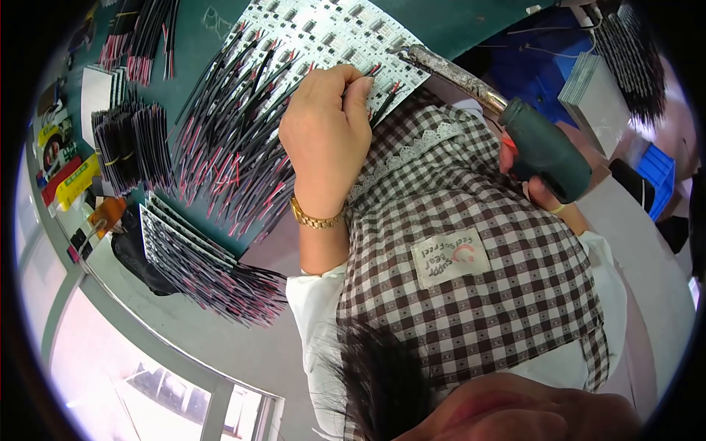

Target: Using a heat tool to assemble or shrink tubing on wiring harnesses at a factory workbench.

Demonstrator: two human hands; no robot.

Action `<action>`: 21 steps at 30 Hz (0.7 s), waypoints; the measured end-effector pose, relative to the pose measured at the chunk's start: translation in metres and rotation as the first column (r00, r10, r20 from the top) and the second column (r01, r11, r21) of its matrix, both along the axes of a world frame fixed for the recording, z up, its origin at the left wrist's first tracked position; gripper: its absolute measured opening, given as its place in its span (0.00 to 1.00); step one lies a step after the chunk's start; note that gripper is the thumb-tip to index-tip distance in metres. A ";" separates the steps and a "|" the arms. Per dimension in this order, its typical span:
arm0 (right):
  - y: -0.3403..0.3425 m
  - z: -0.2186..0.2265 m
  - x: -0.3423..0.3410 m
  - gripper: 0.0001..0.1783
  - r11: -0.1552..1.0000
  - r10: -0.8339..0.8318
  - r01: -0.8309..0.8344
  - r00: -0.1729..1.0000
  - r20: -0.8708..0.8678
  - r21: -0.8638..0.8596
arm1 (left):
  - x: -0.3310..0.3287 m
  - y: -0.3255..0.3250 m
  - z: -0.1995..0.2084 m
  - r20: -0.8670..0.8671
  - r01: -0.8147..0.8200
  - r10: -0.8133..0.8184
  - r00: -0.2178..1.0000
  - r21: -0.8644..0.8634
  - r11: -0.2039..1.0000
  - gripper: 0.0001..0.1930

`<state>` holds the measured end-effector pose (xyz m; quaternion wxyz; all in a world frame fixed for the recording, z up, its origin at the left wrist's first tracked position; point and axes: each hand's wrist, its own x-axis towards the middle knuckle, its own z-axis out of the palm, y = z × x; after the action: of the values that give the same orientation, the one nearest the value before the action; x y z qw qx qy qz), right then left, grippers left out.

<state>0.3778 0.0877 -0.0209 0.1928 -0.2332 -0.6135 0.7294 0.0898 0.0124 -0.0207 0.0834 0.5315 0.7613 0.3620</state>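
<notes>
A white panel of small circuit boards point(316, 33) lies on the green table, with rows of black and red wires point(228, 140) hanging off its near side. Over the panel's near right part, my left hand point(323, 121) is closed in a pinch. A short wire with a red end point(376, 69) shows at its fingertips; the grip itself is partly hidden. My right hand point(543, 194) is wrapped round the dark green handle of a soldering iron point(548, 151). The iron's worn metal shaft reaches left, its tip over the panel's right edge, apart from my left fingers.
Bundled wires point(121, 151) stand at the left, with more bundles point(151, 40) at the far left. Stacked wired panels point(184, 239) lie at the near left. On the right are a stack of boards point(588, 84), hanging dark wires point(632, 62) and a blue bin point(654, 176).
</notes>
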 end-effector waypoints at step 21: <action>0.003 0.004 -0.003 0.31 0.998 0.046 -0.044 0.998 0.048 -0.048 | -0.007 0.002 0.003 0.089 0.028 -0.022 0.996 -0.068 0.997 0.04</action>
<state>0.3747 0.0910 -0.0167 0.1557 -0.2416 -0.6057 0.7420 0.0829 0.0149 -0.0177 0.1400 0.5212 0.7621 0.3576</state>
